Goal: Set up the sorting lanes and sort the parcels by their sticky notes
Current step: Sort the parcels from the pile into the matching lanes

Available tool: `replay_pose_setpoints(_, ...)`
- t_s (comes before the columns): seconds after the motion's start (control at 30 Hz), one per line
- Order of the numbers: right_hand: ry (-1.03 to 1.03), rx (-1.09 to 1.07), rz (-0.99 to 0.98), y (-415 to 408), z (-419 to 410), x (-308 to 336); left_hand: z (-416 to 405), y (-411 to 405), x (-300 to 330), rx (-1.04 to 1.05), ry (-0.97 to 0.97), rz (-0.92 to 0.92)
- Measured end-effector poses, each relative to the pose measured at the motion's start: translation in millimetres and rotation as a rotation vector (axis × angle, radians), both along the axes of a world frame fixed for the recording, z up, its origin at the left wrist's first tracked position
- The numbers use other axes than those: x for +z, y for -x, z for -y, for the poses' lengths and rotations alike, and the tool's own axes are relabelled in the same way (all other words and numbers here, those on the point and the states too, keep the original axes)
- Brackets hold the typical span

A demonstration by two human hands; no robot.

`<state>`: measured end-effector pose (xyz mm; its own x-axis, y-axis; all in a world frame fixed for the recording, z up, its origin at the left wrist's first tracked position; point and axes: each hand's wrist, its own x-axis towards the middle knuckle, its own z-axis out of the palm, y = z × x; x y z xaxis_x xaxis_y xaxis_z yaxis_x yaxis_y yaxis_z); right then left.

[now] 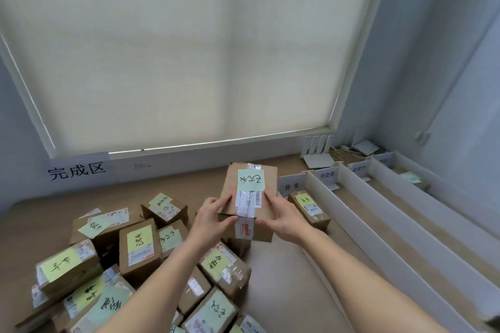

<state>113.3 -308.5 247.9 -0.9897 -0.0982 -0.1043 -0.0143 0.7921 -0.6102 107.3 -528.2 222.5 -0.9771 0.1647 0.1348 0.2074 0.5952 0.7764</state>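
Observation:
I hold a brown cardboard parcel (270,178) up in the air at the centre. It carries a light green sticky note (250,180) with handwriting and a white shipping label. My left hand (212,215) grips its near left corner and my right hand (284,217) grips its near right corner. Below and to the left lies a pile of parcels (135,251) with yellow and green sticky notes. To the right run white sorting lanes (351,213) with labelled end cards. One parcel (309,209) with a yellow note lies in the leftmost lane.
A paper sign (78,170) with three large characters hangs on the wall under the window blind. A white router (318,149) and cables sit in the far right corner. Another parcel with a green note (411,178) lies in a far lane.

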Motion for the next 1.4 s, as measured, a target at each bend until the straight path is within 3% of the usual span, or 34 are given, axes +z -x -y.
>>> replay_pose_setpoints(0.27, -0.018, -0.185, -0.226, -94.8, -160.0, 138.4, -162.4, -44.3, 129.6, -0.227, -0.084, -0.213)
replay_pose_setpoints(0.43, -0.028, -0.318, -0.296, -187.2, -271.9, 179.4, -279.8, -112.0, 177.0, -0.367, -0.154, -0.255)
replay_pose_setpoints(0.93, -0.036, -0.691, -0.288, -465.8, -542.5, 190.9, -592.6, -324.8, 209.6, -0.738, -0.049, -0.433)
replay_pose_setpoints(1.4, -0.059, -0.917, -0.272, -558.8, -750.9, 180.8, -828.9, -387.8, 203.6, -1.022, -0.046, -0.374)
